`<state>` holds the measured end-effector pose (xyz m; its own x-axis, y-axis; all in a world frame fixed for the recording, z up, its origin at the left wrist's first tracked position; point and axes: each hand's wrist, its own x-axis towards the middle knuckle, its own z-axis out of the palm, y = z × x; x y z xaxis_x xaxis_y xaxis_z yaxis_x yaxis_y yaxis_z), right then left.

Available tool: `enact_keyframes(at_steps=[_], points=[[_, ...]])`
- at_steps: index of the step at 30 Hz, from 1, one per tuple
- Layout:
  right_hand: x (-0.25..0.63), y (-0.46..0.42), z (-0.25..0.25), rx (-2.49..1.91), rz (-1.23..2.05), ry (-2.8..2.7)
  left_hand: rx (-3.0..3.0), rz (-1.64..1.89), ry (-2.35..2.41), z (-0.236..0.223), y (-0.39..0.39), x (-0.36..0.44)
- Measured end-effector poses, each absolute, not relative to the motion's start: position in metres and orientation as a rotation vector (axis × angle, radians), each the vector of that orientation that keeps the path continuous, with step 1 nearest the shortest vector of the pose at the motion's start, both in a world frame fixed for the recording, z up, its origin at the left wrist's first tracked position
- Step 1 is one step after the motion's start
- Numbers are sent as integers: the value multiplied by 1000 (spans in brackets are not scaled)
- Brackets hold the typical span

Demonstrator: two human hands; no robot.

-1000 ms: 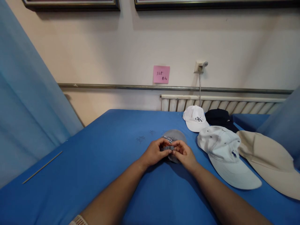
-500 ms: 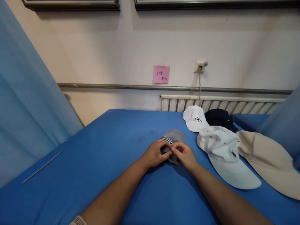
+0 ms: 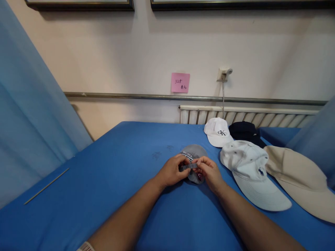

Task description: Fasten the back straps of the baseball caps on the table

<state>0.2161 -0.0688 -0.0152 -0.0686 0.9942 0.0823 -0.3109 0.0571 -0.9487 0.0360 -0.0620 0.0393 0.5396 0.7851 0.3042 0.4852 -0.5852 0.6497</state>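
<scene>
A grey baseball cap (image 3: 196, 150) lies on the blue-covered table with its brim toward the wall. White lettering shows on it, partly hidden by my fingers, and a small dark red patch sits near its close edge. My left hand (image 3: 173, 170) is closed on the left side of the cap's grey strap (image 3: 190, 166). The fingers of my right hand (image 3: 210, 173) pinch the right end of that strap. Whether a buckle is under the fingertips cannot be made out.
Right of my hands lie a white cap (image 3: 217, 132), a black cap (image 3: 243, 129), a pale cap (image 3: 246, 160) with a small horse emblem, and a beige cap (image 3: 298, 170). A thin stick (image 3: 47, 186) rests on the blue cover (image 3: 104, 167) at left. Behind stands a radiator (image 3: 246, 116).
My right hand has shifted slightly right along the strap, so more of the strap and the dark red patch now show. My left hand has stayed in place.
</scene>
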Motion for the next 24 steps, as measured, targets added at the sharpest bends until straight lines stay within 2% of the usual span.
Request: enact_keyframes(at_steps=[24], points=[[217, -70, -14, -955, 1312, -1112, 2033, 819, 980, 34, -60, 36]])
